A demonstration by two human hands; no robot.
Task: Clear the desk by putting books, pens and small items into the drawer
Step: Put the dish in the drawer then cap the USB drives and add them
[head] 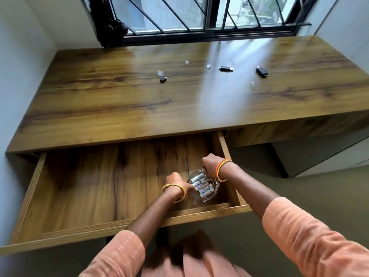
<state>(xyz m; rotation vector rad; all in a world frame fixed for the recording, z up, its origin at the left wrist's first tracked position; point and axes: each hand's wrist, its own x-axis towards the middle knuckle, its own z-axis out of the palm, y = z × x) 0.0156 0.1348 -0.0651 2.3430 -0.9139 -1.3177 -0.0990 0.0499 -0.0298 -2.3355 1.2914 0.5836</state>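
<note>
Both hands, left hand point(175, 183) and right hand point(209, 162), hold the clear glass bowl of white batteries point(202, 187); set it flat in the open wooden drawer point(99, 176), then let go gently.

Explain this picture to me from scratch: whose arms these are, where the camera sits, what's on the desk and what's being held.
No machine here: a person's two bare hands, seen from a camera worn on the head, looking forward and down. The left hand and right hand reach into the open drawer and each has a grip on a side of a clear glass dish, which holds small white batteries. The dish is at the drawer's right end. On the wooden desk above lie small items: three little black gadgets, possibly USB sticks, and a few clear plastic caps. A barred window is behind the desk.
</note>
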